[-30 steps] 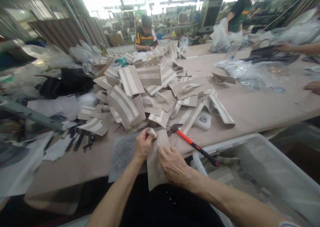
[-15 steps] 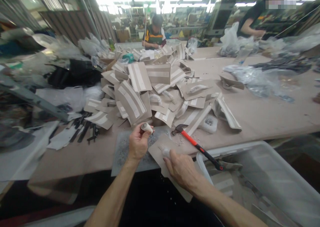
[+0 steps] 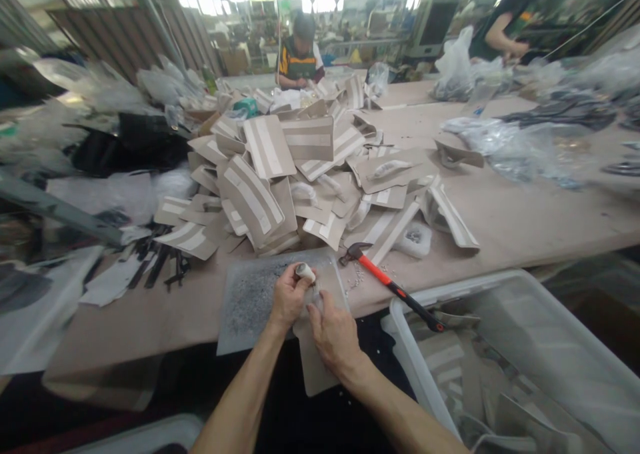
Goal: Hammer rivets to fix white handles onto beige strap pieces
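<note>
My left hand (image 3: 289, 297) grips a small pale cylinder (image 3: 305, 273) with a dark end, its fingers wrapped round it. Close beside it, my right hand (image 3: 334, 334) pinches a clear plastic-covered part on a flat beige panel (image 3: 316, 367). The panel hangs partly over the table edge above my lap. Behind my hands lies a grey, speckled sheet (image 3: 250, 301). A hammer (image 3: 395, 286) with a red and black handle rests to the right, its head near small white pieces (image 3: 356, 279).
A large heap of beige panels (image 3: 267, 147) covers the table's middle. A translucent bin (image 3: 520, 281) with panels stands at right, the hammer's handle end over its rim. Dark strips (image 3: 159, 264) lie left. Two people (image 3: 301, 57) work beyond.
My hands have come together, the right one moving left with the panel, which has turned more upright. The left hand with the cylinder has shifted slightly right and down. The view has shifted a little.
</note>
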